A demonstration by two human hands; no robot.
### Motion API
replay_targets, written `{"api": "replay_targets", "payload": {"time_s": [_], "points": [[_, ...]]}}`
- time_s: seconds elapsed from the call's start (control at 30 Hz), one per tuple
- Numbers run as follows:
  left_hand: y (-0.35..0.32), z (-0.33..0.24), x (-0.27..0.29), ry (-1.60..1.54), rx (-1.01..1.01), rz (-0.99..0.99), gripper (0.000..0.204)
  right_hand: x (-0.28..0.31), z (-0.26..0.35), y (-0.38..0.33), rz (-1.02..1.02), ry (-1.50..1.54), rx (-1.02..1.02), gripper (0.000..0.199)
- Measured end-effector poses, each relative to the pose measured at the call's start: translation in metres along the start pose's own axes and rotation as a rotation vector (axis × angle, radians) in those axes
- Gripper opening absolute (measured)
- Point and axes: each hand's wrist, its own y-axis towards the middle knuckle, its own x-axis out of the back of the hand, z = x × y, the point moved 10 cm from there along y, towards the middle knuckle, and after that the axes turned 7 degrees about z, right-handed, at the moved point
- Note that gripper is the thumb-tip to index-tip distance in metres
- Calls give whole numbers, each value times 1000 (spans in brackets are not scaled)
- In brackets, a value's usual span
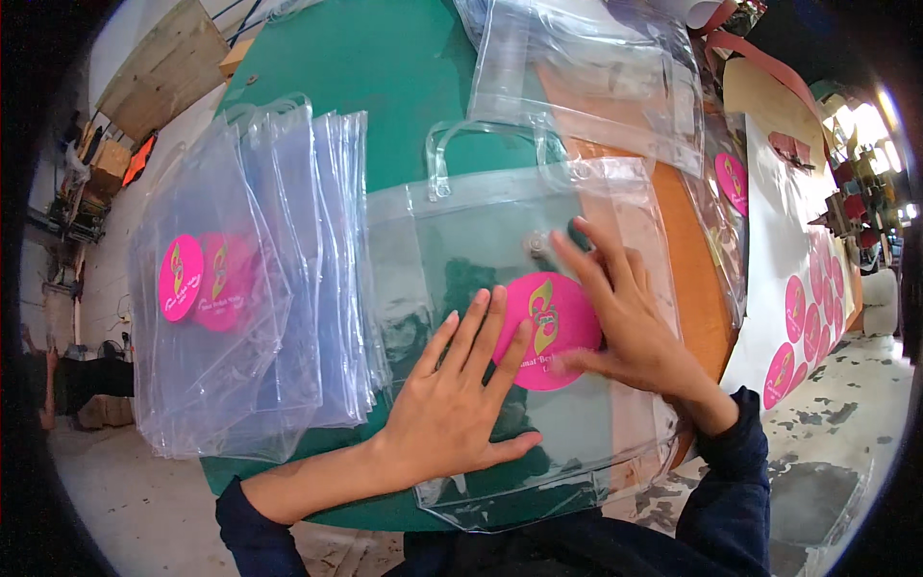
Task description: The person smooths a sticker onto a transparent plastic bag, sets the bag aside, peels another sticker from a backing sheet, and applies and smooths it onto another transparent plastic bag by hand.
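Note:
A clear plastic tote bag (558, 442) with looped clear handles lies flat before me. On its front is a round pink sticker (524, 356) with a green and yellow design and white lettering. My left hand (437, 418) is open and rests flat on the bag, its fingertips at the sticker's left edge. Over the sticker's right side, my right hand (639, 327) is open, fingers apart and thumb across the lower part of the sticker. It is slightly blurred, so whether the fingers press down I cannot tell. A clear snap button (536, 244) shows above the sticker.
To the left lies a stack of clear bags (327, 269), the top one bearing a pink sticker (180, 279). More clear bags (586, 87) lie at the far right of the green tabletop (385, 58). A white sheet of round pink stickers (769, 288) hangs over the right edge.

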Motion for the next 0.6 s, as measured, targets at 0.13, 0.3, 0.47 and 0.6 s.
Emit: {"api": "replay_targets", "payload": {"time_s": [0.13,0.3,0.47,0.6], "points": [[1,3,3,22,22,-11,100,-4,-7,-3,-60,-27,-60,109],[0,2,1,28,51,-20,103,2,3,-8,-31,-30,20,104],[-1,3,1,53,50,-11,104,-1,-4,-4,-125,-57,-99,110],[-2,4,1,42,57,-16,106,-2,-1,-8,-103,-68,-33,110]]}}
